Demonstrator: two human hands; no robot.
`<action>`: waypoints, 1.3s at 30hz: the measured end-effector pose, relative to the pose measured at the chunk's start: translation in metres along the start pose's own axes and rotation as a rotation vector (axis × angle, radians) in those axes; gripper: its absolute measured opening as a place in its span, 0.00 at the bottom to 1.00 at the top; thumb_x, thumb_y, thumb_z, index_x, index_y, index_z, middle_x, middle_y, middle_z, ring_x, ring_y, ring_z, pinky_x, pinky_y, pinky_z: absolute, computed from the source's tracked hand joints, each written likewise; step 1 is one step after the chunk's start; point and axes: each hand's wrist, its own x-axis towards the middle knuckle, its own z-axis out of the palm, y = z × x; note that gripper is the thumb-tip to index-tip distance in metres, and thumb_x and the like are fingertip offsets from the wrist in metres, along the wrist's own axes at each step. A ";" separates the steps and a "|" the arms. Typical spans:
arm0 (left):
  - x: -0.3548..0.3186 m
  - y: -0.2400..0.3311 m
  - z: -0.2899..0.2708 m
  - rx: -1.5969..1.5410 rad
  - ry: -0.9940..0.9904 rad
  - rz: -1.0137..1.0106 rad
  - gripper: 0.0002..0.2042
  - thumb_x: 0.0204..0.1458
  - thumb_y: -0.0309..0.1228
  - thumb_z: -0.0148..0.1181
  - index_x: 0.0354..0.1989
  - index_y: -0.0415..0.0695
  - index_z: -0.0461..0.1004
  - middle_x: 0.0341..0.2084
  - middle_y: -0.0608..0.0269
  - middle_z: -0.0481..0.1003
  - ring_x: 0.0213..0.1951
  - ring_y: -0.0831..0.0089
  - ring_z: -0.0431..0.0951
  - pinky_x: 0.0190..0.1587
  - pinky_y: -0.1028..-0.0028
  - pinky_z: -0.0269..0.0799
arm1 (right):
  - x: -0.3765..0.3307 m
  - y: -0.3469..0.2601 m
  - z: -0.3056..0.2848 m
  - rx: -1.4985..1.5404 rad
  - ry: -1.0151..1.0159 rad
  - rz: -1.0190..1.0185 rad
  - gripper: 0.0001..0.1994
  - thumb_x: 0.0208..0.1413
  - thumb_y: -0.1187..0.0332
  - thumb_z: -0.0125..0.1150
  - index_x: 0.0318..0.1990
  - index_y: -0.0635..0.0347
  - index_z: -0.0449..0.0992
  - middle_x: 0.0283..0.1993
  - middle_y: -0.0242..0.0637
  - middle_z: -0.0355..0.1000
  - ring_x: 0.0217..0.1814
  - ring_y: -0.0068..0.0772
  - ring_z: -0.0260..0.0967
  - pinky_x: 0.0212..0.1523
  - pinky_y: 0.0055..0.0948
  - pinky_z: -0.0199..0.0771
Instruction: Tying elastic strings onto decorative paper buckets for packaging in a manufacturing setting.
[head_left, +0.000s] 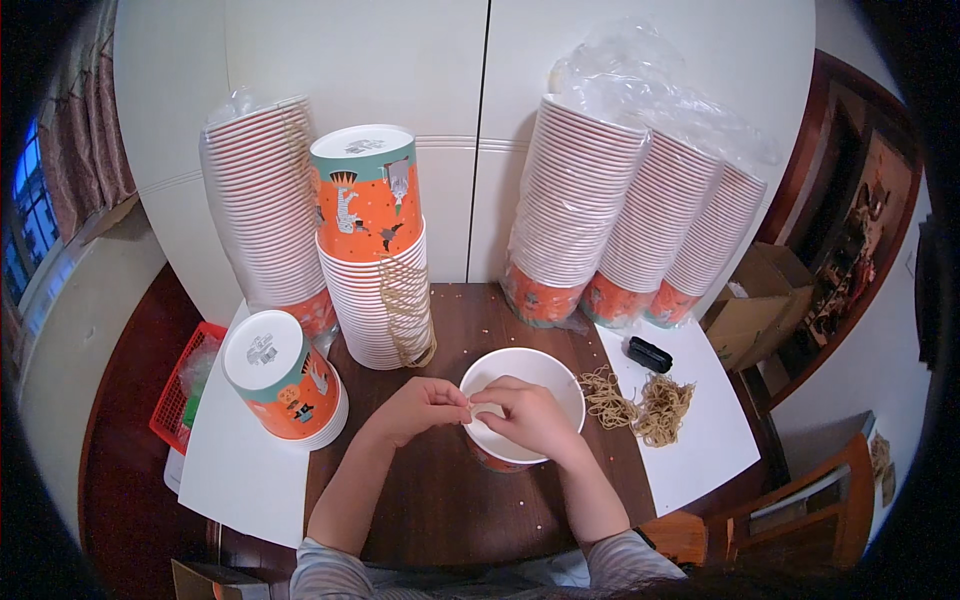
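A white-lined paper bucket (550, 372) stands upright at the middle of the table's front part. My left hand (422, 408) is at its left rim, thumb and fingers pinched together. My right hand (528, 412) reaches over the bucket's mouth, its fingers closed toward the left fingertips. The two hands nearly meet at the rim; whatever lies between the fingertips is too small to make out. To the right of the bucket lie two tangled heaps of tan rubber bands, a nearer heap (608, 398) and a farther heap (664, 410).
An upside-down stack of orange paper buckets (372, 300), with tan bands hanging on it, stands behind my left hand. A short stack (292, 385) is at the left. Plastic-wrapped stacks (262, 200) (580, 195) stand along the back. A small black object (650, 354) lies at the right.
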 end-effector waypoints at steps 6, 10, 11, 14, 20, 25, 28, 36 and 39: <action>0.000 0.002 0.001 -0.015 -0.013 0.003 0.05 0.41 0.23 0.58 0.28 0.38 0.73 0.24 0.64 0.75 0.28 0.81 0.73 0.32 0.83 0.66 | -0.002 0.006 0.002 -0.063 -0.013 -0.027 0.05 0.42 0.69 0.59 0.29 0.55 0.75 0.31 0.34 0.70 0.29 0.34 0.70 0.29 0.28 0.69; 0.000 -0.001 0.003 0.093 0.056 0.056 0.04 0.42 0.24 0.58 0.27 0.39 0.73 0.22 0.67 0.74 0.26 0.84 0.71 0.29 0.85 0.65 | 0.001 -0.006 -0.003 -0.031 -0.095 0.083 0.04 0.41 0.67 0.57 0.26 0.55 0.72 0.32 0.35 0.68 0.33 0.39 0.69 0.34 0.34 0.69; 0.000 -0.002 0.005 0.093 0.055 0.056 0.04 0.42 0.24 0.58 0.27 0.39 0.73 0.22 0.67 0.74 0.26 0.84 0.71 0.29 0.85 0.65 | 0.001 -0.005 -0.002 -0.021 -0.080 0.083 0.04 0.41 0.67 0.58 0.26 0.55 0.72 0.32 0.35 0.68 0.34 0.39 0.69 0.34 0.34 0.69; -0.002 -0.004 0.009 0.208 0.117 0.163 0.04 0.43 0.25 0.58 0.26 0.38 0.72 0.21 0.70 0.72 0.24 0.86 0.69 0.27 0.85 0.65 | 0.000 -0.004 -0.001 -0.002 -0.059 0.080 0.05 0.40 0.67 0.58 0.24 0.56 0.71 0.31 0.35 0.68 0.34 0.40 0.68 0.34 0.34 0.68; -0.005 -0.001 0.014 0.411 0.261 0.237 0.05 0.41 0.25 0.59 0.26 0.38 0.72 0.18 0.70 0.72 0.22 0.86 0.69 0.27 0.84 0.66 | 0.001 -0.003 0.000 -0.002 0.006 0.026 0.05 0.39 0.68 0.59 0.24 0.56 0.70 0.32 0.35 0.67 0.36 0.38 0.67 0.35 0.32 0.68; -0.010 0.010 0.026 0.508 0.314 0.288 0.05 0.40 0.25 0.59 0.25 0.38 0.71 0.17 0.67 0.72 0.22 0.85 0.71 0.27 0.82 0.68 | 0.001 0.000 0.004 0.034 0.050 -0.013 0.05 0.39 0.68 0.60 0.24 0.56 0.71 0.33 0.33 0.67 0.38 0.37 0.67 0.37 0.31 0.67; -0.011 0.010 0.028 0.519 0.327 0.296 0.05 0.39 0.24 0.58 0.25 0.38 0.71 0.18 0.66 0.72 0.23 0.84 0.72 0.27 0.82 0.69 | 0.001 0.002 0.005 0.087 0.027 0.030 0.05 0.40 0.68 0.60 0.24 0.56 0.71 0.32 0.34 0.67 0.37 0.37 0.67 0.36 0.30 0.67; -0.011 0.010 0.029 0.537 0.355 0.311 0.05 0.39 0.24 0.58 0.25 0.37 0.71 0.17 0.65 0.73 0.22 0.83 0.72 0.27 0.82 0.69 | 0.002 0.006 0.005 0.245 -0.035 0.132 0.06 0.44 0.67 0.58 0.27 0.59 0.73 0.30 0.37 0.68 0.29 0.33 0.67 0.30 0.28 0.66; -0.009 0.006 0.027 0.511 0.338 0.301 0.05 0.39 0.24 0.58 0.25 0.37 0.71 0.18 0.65 0.73 0.23 0.83 0.73 0.28 0.82 0.70 | 0.002 0.011 0.008 0.267 -0.032 0.107 0.06 0.45 0.67 0.58 0.27 0.60 0.73 0.29 0.38 0.68 0.28 0.32 0.67 0.30 0.27 0.66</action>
